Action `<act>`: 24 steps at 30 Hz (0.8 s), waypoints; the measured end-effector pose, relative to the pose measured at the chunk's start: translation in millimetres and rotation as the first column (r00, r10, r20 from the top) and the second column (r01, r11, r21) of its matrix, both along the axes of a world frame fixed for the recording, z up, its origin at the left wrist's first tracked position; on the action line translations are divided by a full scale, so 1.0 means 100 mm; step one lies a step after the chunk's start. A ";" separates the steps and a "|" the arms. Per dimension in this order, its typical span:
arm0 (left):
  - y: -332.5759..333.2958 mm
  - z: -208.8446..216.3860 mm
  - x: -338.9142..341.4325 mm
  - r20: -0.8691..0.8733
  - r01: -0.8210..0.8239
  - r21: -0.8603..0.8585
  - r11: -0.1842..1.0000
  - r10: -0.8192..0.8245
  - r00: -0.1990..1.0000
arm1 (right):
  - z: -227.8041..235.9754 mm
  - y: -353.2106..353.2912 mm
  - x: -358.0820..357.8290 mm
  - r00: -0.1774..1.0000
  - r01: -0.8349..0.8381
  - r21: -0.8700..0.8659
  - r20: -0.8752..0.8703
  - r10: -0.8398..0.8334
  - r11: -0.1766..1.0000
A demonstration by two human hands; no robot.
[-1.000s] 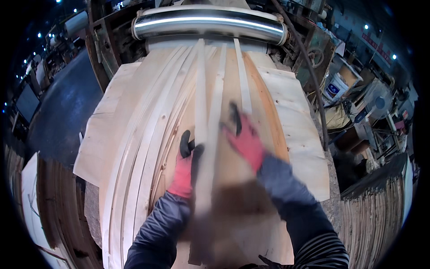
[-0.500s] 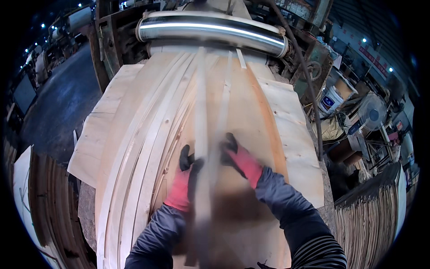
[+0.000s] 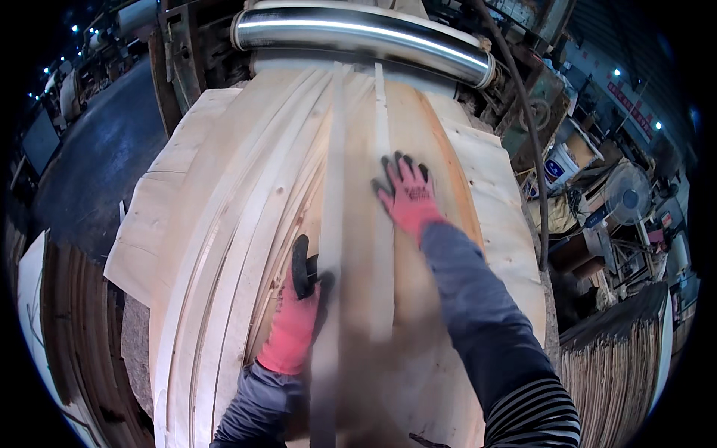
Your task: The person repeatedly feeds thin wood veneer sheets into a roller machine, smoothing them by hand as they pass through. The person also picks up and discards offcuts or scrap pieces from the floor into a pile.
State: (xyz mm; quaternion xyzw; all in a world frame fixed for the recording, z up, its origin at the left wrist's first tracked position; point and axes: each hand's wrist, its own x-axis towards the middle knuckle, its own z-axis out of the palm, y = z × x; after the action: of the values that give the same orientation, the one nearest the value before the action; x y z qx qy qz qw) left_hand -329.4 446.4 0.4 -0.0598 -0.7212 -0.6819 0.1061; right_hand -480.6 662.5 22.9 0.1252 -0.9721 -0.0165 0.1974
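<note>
Just below the middle of the frame, I see the left hand (image 3: 293, 317) in a pink glove with black fingertips, beside a long pale wood strip (image 3: 334, 194). Its thumb stands up, but the other fingers are blurred and partly hidden, so I cannot tell whether they have hold of that strip. Right of centre, the right hand (image 3: 409, 196), gloved alike, lies palm down with fingers spread wide, clasping nothing that I can make out; its fingertips overlap a shorter strip (image 3: 384, 291), whose lower end smears into blur. I follow the long strip from near the steel roller (image 3: 358, 37) at the top to the bottom of the frame, where it is cut off. Between both strips a narrow lane of the veneer sheet (image 3: 411, 112) shows, dim and smeared below centre. More strips (image 3: 243, 284) fan out at left, their lower ends cropped. Ragged veneer edges (image 3: 515, 216) bound the right side; black fisheye rim swallows my corners.
</note>
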 end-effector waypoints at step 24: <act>0.63 0.25 0.40 0.021 0.315 0.409 0.856 -0.353 0.935 | 0.30 -0.47 3.92 0.512 0.568 -0.785 0.571 0.642 0.246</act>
State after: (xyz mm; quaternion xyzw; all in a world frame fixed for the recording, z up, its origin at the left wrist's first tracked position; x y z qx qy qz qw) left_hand -289.4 509.6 25.5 -0.1286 -0.5495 -0.8247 -0.0384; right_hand -88.5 615.4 53.3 -0.0065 -0.7029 0.6535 -0.2806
